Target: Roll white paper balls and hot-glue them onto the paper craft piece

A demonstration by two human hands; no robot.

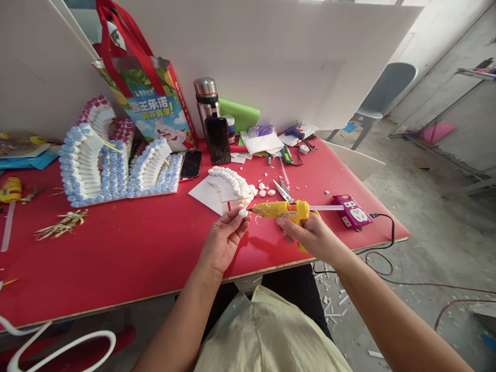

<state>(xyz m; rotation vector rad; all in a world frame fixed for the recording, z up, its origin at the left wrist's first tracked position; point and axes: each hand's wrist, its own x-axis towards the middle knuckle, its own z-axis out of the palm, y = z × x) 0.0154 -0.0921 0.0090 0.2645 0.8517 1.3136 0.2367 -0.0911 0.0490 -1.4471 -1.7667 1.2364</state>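
Between the fingertips of my left hand (226, 235) is a small white rosette (243, 212). My right hand (310, 233) is wrapped round the grip of a yellow hot glue gun (277, 209), its nozzle at the rosette. A clear glue stick (327, 207) sticks out of the gun's back end. Just beyond my hands lies a white curved piece edged with white rosettes (232, 182), on a white board (205, 194). Several loose rosettes (262, 193) sit to its right, near open scissors (283, 191).
Blue-and-white rosette-covered pieces (83, 165) stand at left, before a shopping bag (158, 111). A phone (217, 139) leans against a steel flask (206, 95). A purple power socket (352, 212) with its cord sits on the right of the red table (155, 253). Another yellow glue gun (11, 190) lies far left.
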